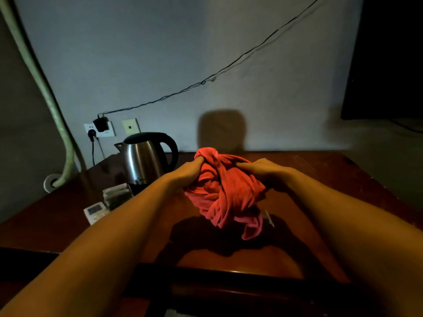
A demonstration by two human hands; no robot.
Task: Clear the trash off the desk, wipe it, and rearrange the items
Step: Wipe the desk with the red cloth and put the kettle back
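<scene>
A bunched red cloth (225, 195) hangs in the air above the middle of the dark wooden desk (320, 175). My left hand (191, 171) grips its left side with fingers dug into the folds. My right hand (263, 171) grips the right side of the bundle. Loose ends of the cloth dangle toward the desk top and cast a shadow on it.
A steel electric kettle (143, 160) stands at the back left of the desk. A stack of small packets (115, 195) and a white remote (95, 212) lie in front of it. Wall sockets (100, 130) with plugs and a cable are behind. A dark screen (386, 65) hangs at right.
</scene>
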